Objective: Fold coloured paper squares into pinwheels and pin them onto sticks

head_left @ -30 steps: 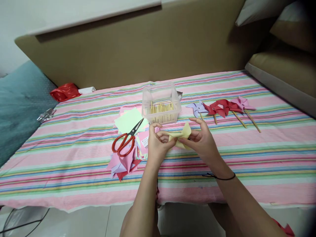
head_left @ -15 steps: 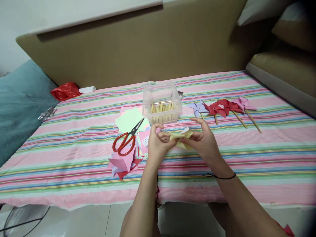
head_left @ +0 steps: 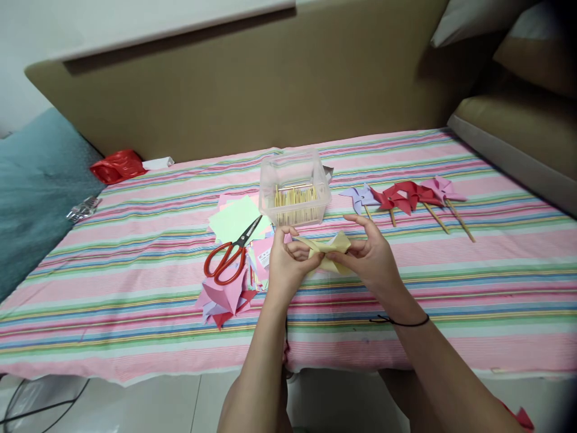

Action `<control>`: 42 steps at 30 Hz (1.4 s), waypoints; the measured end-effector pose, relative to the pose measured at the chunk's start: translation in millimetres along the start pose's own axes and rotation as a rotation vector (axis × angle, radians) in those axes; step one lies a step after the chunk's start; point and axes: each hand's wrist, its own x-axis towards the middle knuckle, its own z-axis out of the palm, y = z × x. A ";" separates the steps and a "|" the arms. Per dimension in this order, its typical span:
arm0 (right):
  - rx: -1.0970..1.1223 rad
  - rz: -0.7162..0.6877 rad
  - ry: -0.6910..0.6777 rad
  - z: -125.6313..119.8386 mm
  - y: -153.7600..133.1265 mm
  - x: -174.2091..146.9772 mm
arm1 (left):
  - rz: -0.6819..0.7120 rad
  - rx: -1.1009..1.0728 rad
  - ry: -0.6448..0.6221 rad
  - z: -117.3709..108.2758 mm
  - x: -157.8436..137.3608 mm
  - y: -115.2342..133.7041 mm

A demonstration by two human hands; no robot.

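Have lowered, since a second ago, the tall right-hand flap of the yellow paper [head_left: 338, 242], while keeping the left hand [head_left: 288, 264] and the right hand [head_left: 372, 258] almost in place. Wearing a dark cord [head_left: 409, 326] at the right wrist, nearest of all. Holding the paper on the near side of the clear box [head_left: 293, 169], by its right-hand corner, above the striped cloth [head_left: 157, 300]. Pinching it narrowly from both sides, with thumbs nearly meeting over the middle and index fingers arched up. Looks pale, thin and soft, drawn in at the thumbs and fanning out like a bow: slim at the left, partly hidden by fingers; broad at the right; drooping flat below. Cannot tell how many layers meet under the thumbs.

Can see, left of the box and nearer than it, folded papers [head_left: 225, 294] in pink, lilac and red, then red-handled scissors [head_left: 240, 242], slanting with blades over pale green sheets [head_left: 235, 221] and tips toward the box. Find thin yellow sticks [head_left: 295, 196] inside the box, side by side. Notice right of the box four pinwheels [head_left: 392, 198] in a row: lilac, two red, pink. Farther off, left of the box, find a red plastic bag [head_left: 118, 167] near a teal cushion [head_left: 40, 192]; behind the box, a brown sofa back [head_left: 247, 90].
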 end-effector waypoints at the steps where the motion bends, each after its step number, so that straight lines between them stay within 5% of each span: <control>1: 0.001 0.001 0.000 0.0 -0.1 0.0 | -0.002 -0.003 0.000 0.0 0.0 -0.1; 12: 0.064 0.023 -0.021 0.0 1.1 1.2 | -0.001 0.000 0.026 -0.2 1.8 -1.7; 26: 0.166 0.236 -0.064 -1.1 -1.6 3.2 | -0.018 0.021 -0.021 -3.1 -0.9 -1.5; 42: 0.176 0.220 -0.046 0.6 -1.8 2.2 | -0.038 -0.001 -0.025 -0.3 0.2 -4.5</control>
